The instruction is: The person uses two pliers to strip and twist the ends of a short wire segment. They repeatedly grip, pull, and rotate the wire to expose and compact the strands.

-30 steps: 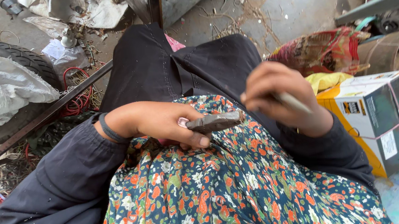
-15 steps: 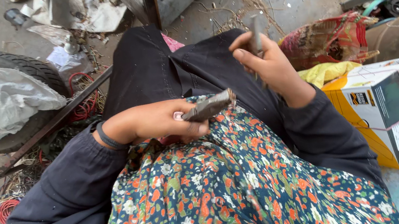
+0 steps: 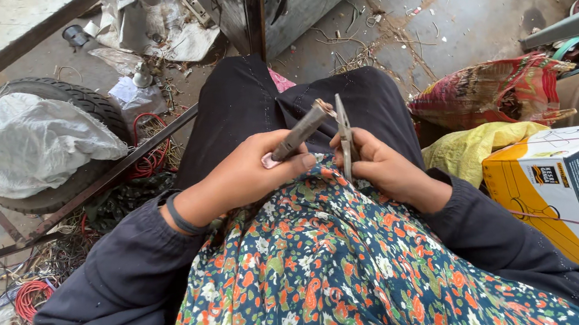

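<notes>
I sit on the floor with a floral dress point(image 3: 332, 281) over dark trousers point(image 3: 247, 109). My left hand point(image 3: 254, 174) grips a short grey metal piece point(image 3: 300, 132) that points up and to the right. My right hand point(image 3: 377, 163) holds a thin metal tool point(image 3: 344, 131) upright, its pointed tip close to the end of the grey piece. Both hands meet over my lap, almost touching. A dark band circles my left wrist.
A tyre point(image 3: 79, 99) with a white sack point(image 3: 33, 141) on it lies at left, beside a rusty metal bar point(image 3: 109, 176) and red wires point(image 3: 29, 297). A yellow and grey cardboard box point(image 3: 569, 189), a yellow bag point(image 3: 477, 148) and a striped cloth bundle point(image 3: 492, 92) sit at right.
My right hand came down from in front of my knees and now holds the thin tool next to the grey piece. My left hand tilted the grey piece upward.
</notes>
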